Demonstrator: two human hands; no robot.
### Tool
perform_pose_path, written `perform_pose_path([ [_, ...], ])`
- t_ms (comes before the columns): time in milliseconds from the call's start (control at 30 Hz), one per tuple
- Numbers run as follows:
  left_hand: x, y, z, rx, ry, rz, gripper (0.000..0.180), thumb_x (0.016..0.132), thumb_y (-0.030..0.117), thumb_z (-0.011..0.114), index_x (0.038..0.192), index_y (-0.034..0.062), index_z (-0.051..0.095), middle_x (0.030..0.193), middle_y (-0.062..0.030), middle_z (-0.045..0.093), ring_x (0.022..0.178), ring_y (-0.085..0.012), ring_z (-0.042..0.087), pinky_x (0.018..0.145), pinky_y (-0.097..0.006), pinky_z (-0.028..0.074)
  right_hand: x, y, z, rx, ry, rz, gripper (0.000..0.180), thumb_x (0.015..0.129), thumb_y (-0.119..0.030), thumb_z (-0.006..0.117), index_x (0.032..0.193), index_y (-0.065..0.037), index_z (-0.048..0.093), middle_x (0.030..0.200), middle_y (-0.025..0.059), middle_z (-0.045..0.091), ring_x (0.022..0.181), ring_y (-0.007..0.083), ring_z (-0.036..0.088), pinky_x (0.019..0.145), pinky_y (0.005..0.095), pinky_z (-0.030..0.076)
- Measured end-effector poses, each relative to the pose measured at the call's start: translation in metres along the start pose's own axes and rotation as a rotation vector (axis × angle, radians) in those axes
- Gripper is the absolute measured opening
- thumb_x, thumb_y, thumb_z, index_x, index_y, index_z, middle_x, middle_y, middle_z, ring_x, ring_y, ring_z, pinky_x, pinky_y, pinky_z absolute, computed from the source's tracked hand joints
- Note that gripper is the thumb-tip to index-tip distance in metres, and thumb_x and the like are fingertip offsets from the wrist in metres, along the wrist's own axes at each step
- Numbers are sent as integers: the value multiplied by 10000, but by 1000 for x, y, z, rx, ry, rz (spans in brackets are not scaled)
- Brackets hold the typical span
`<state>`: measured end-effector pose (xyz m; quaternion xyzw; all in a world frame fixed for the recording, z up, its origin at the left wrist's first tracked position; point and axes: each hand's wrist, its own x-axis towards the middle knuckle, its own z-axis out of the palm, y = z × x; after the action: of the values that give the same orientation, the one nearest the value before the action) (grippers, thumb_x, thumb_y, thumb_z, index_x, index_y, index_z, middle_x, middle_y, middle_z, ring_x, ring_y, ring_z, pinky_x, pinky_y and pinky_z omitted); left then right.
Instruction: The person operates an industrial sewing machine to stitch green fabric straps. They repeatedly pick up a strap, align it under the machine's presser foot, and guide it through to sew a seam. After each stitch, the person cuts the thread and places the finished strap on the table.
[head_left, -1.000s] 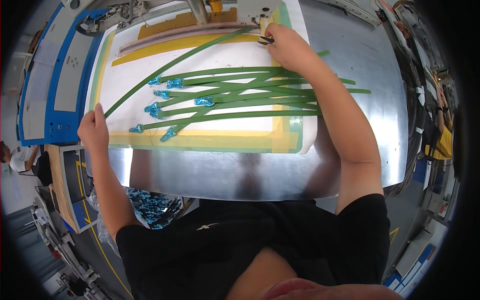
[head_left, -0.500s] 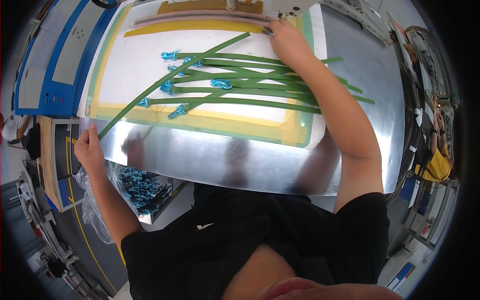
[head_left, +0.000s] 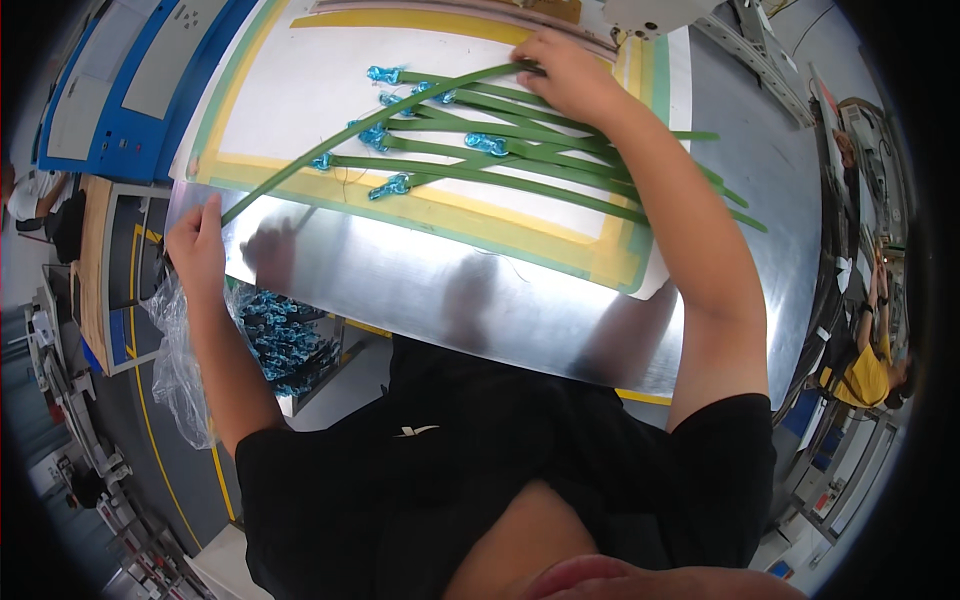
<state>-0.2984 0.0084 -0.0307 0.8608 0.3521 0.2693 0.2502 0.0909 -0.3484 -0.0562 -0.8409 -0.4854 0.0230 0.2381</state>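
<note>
A long green flat strap (head_left: 345,137) runs on a slant over the white work surface (head_left: 265,115). My left hand (head_left: 198,250) is closed on its lower end at the left edge of the metal table. At the strap's upper end is my right hand (head_left: 565,75), fingers curled together around it; a small dark thing shows at the fingertips, too small to name. Below lie several other green straps (head_left: 500,183), crossing one another, each seen left end wrapped in shiny blue film (head_left: 487,145). My right forearm hides part of them.
Yellow and green tape (head_left: 440,228) borders the white sheet. A pale machine head (head_left: 645,15) stands at the back. Below the left table edge, a box of blue-wrapped pieces (head_left: 285,345) sits beside clear plastic (head_left: 180,370). A person in yellow (head_left: 862,375) is far right.
My right hand has come onto the strap's upper end, which lay free before. My left hand still holds the lower end. The whole view has shifted and turned a little.
</note>
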Motion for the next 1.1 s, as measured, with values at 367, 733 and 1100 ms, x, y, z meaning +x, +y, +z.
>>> perform_pose_path([
  [367, 3, 59, 39, -4, -61, 148, 319, 977, 226, 748, 818, -38, 669, 659, -68, 575, 614, -127, 504, 591, -303, 430, -132, 9, -124, 343, -185, 263, 232, 1001, -181, 664, 903, 27, 638, 762, 9, 564, 740, 88, 487, 680, 287, 420],
  [733, 2, 106, 93, 38, -349, 500, 223, 941, 214, 739, 1034, 12, 719, 1103, -174, 687, 1010, -349, 652, 873, -429, 527, -262, 15, -106, 363, 2, 651, 172, 932, -135, 741, 911, 22, 673, 758, 0, 600, 760, 105, 548, 696, 284, 434],
  [1100, -2, 80, 95, 77, -459, 590, 321, 908, 113, 738, 1218, 40, 707, 1269, -171, 652, 1218, -370, 585, 1049, -442, 478, -243, -32, -95, 159, 92, 353, 241, 851, -133, 769, 1043, 5, 721, 1023, 147, 677, 945, 342, 666, 822, 410, 526],
])
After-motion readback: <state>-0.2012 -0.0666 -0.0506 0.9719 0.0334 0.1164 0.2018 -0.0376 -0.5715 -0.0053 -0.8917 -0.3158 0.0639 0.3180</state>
